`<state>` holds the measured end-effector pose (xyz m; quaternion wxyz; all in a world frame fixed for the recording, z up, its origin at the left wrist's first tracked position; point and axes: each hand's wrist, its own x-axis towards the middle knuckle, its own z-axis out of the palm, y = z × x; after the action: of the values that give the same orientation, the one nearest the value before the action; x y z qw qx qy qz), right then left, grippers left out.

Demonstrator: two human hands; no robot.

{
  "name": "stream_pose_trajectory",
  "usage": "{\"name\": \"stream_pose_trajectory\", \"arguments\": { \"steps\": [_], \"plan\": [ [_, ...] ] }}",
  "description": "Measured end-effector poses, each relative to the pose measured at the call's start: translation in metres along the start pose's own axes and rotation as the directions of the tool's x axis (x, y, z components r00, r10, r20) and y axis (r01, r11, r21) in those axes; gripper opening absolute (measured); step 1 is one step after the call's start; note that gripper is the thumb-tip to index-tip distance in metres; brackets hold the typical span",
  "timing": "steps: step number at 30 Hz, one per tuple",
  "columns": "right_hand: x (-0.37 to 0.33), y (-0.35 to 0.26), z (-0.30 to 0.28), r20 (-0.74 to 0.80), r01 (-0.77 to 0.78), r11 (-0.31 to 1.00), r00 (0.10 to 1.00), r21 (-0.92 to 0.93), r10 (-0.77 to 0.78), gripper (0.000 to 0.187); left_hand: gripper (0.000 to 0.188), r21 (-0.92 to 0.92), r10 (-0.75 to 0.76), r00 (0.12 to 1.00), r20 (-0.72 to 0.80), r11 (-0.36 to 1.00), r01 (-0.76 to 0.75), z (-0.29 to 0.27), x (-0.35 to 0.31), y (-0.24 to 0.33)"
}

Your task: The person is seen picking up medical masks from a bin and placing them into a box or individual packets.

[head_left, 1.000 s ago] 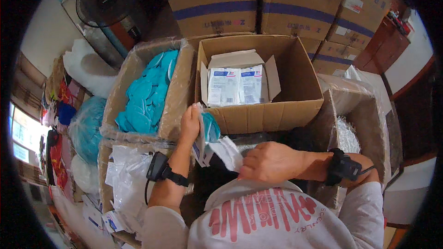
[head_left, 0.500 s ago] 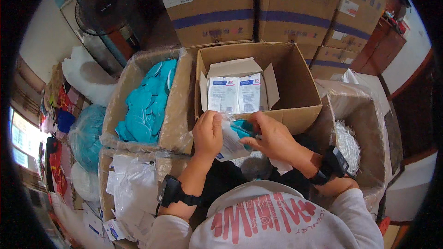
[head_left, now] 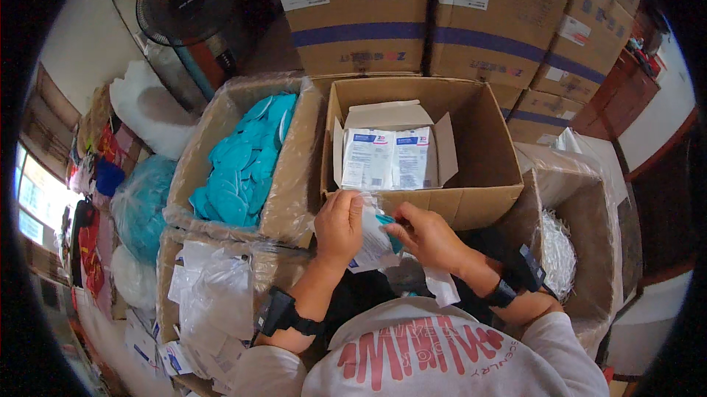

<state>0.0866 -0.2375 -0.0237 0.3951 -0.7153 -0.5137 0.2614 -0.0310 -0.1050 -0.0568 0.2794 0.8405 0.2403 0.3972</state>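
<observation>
The person's left hand (head_left: 339, 229) has its grip clamped on the left edge of a white packet (head_left: 372, 248), which is just before the near wall of an open carton (head_left: 471, 209). The right hand (head_left: 436, 239) has thumb and fingers pinched on a teal pad (head_left: 384, 219) at the packet's side, and a white strip (head_left: 442, 288) hangs below this hand. Inside the carton, a small open box (head_left: 447, 150) contains 2 rows of printed pouches (head_left: 368, 161). To the left, many teal discs (head_left: 239, 169) fill another carton.

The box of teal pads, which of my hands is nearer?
Left. The left hand is just right of the box, by its near corner; the right hand is farther right.
</observation>
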Motion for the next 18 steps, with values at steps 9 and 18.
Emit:
{"name": "stream_pose_trajectory", "arguments": {
  "steps": [9, 18],
  "plan": [
    [0.005, 0.011, 0.006, -0.266, 0.127, 0.986, 0.959, 0.111, -0.094, 0.017, 0.022, -0.108, -0.2, 0.98, 0.016, 0.974, 0.201, 0.013, -0.009, -0.003],
    [0.017, 0.007, 0.004, -0.363, 0.188, 0.935, 0.929, 0.3, -0.07, 0.016, 0.025, -0.229, -0.24, 0.97, -0.036, 0.947, 0.226, 0.011, -0.006, 0.007]
  ]
}}
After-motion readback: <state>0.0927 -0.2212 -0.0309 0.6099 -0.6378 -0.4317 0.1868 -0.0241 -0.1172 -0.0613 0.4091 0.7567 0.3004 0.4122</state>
